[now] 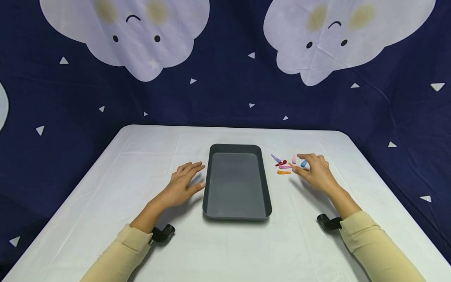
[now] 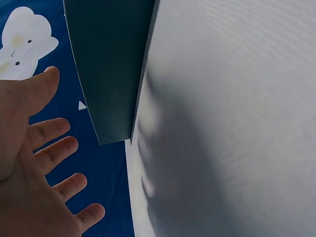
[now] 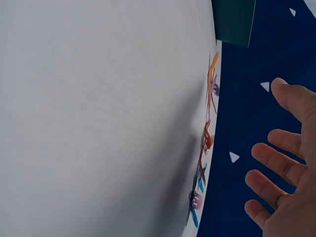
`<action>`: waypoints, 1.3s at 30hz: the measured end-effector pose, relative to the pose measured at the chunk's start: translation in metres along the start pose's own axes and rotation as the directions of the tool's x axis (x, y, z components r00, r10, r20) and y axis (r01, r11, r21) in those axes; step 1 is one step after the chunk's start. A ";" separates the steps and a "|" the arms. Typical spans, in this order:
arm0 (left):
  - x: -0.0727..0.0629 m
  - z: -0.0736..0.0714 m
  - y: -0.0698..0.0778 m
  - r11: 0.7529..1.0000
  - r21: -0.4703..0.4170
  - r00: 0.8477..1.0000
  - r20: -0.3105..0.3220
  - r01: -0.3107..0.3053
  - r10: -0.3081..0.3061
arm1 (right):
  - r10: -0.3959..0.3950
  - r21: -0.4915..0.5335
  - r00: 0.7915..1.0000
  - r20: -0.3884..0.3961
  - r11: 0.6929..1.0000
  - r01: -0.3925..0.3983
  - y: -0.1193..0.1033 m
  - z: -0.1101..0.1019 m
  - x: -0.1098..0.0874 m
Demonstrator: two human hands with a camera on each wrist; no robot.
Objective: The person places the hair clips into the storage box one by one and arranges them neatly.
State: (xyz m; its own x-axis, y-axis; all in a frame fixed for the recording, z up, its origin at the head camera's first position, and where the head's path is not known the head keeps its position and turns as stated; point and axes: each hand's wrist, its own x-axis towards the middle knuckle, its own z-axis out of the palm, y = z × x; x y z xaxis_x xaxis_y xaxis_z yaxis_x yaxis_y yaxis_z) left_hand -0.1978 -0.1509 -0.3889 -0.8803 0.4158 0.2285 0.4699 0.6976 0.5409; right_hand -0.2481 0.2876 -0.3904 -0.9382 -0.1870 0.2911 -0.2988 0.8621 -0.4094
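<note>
Left hand (image 1: 181, 186): one, released, fingers extended and apart, thumb set away from them; grasps nothing. Positioned just beside the left wall of the tray, palm facing toward it, shadow cast on the desk below.

Right hand (image 1: 314, 172): one, released, thumb and forefinger parted, remaining fingers loosely bent; grasps nothing. Positioned over the right part of the clip group, thumb tip near the orange clip; contact cannot be told.

Clips: small, slender, assorted colours, loosely grouped on the desk to the right of the tray's far half. Lilac clip (image 1: 276, 158), farthest left, lying aslant; red clip (image 1: 281, 163), near its lower end; pink clip (image 1: 285, 167), below the red; yellow-orange clip (image 1: 284, 172), nearest the wearer; orange clip (image 1: 291, 165), beside the thumb; pale pink clip (image 1: 294, 159), between thumb and forefinger as seen from the head; blue clip (image 1: 303, 163), farthest right, partly behind the hand.

Tray (image 1: 237, 184): one, dark grey, rectangular, rounded corners, raised walls, lying lengthwise between the hands.

Wrist devices: two, black, one at each cuff. Sleeves: beige.

Desk (image 1: 158, 145): white covering, rounded far corners.

Backdrop (image 1: 225, 94): dark blue cloth, white triangles, two pale clouds with inverted faces.
</note>
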 end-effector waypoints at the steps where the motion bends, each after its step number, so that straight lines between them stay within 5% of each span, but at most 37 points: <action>1: 0.001 0.000 0.000 1.000 -0.005 1.000 0.000 -0.007 0.007 | 0.007 0.003 1.000 0.007 1.000 -0.007 0.001 0.000 0.001; 20: 0.004 0.000 -0.007 0.979 -0.205 0.995 0.096 0.006 0.014 | 0.059 0.011 0.995 0.079 0.998 -0.060 0.014 0.000 0.017; 39: 0.002 -0.001 -0.007 0.959 -0.281 0.985 0.169 0.029 0.020 | 0.076 -0.026 0.983 0.168 0.997 -0.073 0.030 0.002 0.037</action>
State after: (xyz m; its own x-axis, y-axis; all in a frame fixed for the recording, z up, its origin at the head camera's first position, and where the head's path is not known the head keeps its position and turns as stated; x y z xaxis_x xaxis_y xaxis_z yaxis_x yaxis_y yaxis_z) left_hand -0.2031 -0.1552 -0.3914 -0.8469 0.5224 0.0991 0.4071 0.5172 0.7529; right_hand -0.2918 0.3052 -0.3937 -0.9742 -0.1971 0.1096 -0.2249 0.8855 -0.4066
